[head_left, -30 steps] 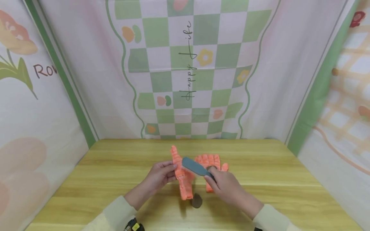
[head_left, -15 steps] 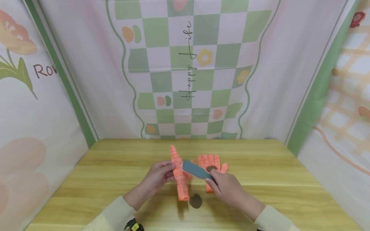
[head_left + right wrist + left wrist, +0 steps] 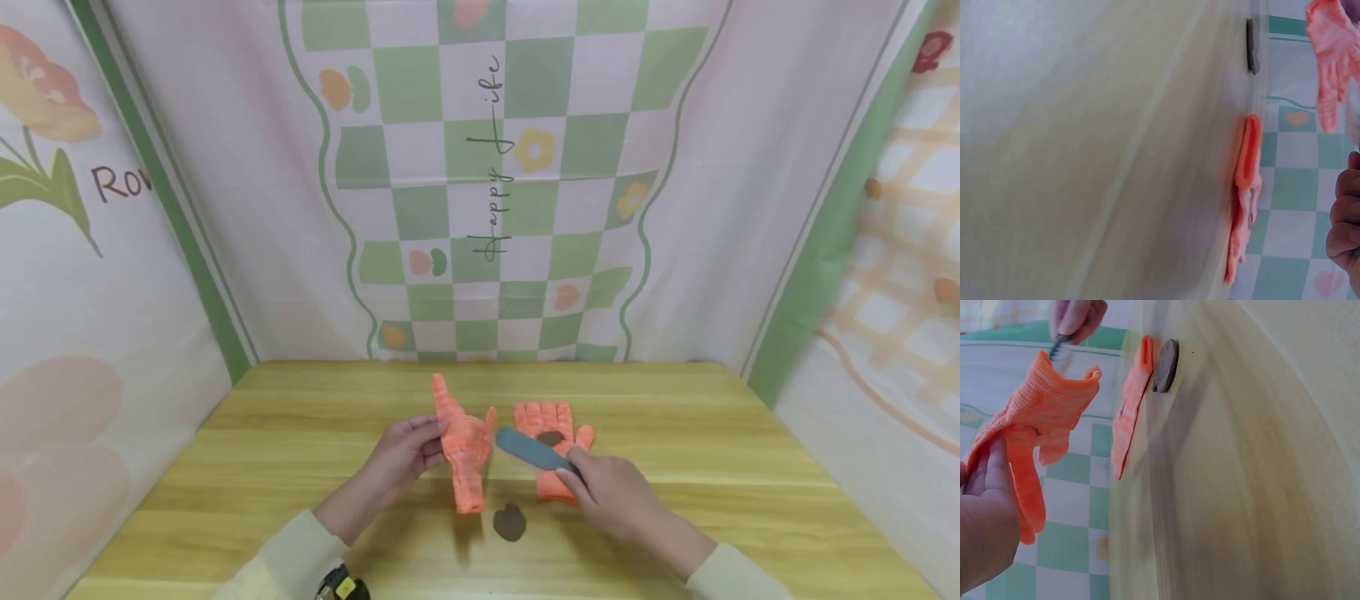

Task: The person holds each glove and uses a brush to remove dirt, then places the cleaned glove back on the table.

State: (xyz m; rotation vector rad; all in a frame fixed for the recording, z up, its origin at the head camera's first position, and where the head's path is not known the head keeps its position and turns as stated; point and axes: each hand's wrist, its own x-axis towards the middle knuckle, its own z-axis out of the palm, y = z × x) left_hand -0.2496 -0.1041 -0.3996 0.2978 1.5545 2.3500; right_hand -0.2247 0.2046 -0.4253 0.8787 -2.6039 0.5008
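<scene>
Fingers and thumb of the left hand pinched the left edge of a raised orange glove, cuff toward the person, off the wooden table. Its knit was judged light, soft and limp, apt to fold under pressure; a broader hold on the palm would likely have steadied it. A flat brown piece lay near its cuff. Rightward, a blue-grey tool had its tip just beside the glove, contact uncertain; a second glove lay flat, bearing a brown oval; the right hand was closed round the tool's handle.
</scene>
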